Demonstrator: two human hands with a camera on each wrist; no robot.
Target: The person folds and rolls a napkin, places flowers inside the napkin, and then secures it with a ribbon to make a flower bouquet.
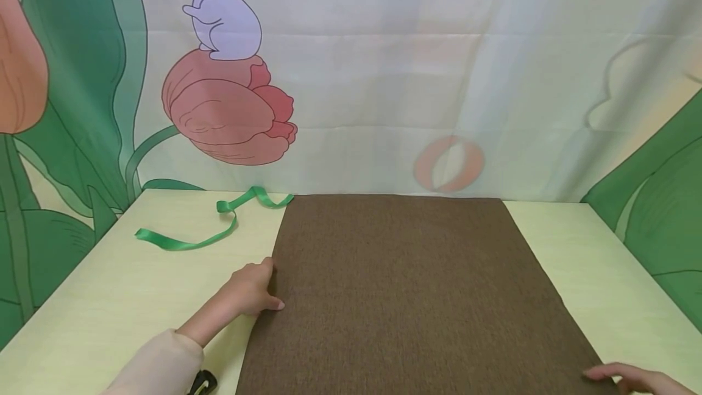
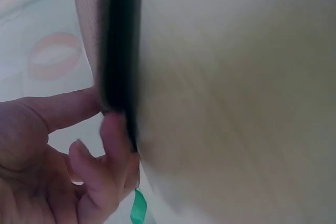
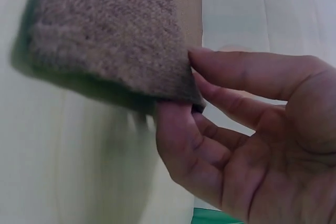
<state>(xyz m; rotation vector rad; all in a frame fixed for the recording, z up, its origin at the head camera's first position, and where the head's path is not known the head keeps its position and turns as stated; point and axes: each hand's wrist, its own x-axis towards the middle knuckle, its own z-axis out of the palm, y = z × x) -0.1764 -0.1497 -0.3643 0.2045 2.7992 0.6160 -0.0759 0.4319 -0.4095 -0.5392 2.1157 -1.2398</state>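
A large brown woven cloth lies flat over the middle of the table in the head view. My left hand holds its left edge, thumb above; in the left wrist view the fingers curl at the cloth's rim. At the near right, my right hand pinches the cloth's right edge, partly cut off by the frame. Seen from the right wrist, thumb and fingers grip a corner of the cloth, which is lifted off the table and shows a dark underside.
A curled green ribbon lies on the pale table, beyond my left hand. Beside my left sleeve is a small black object, mostly hidden. Behind the table hangs a printed curtain with flowers and a white animal.
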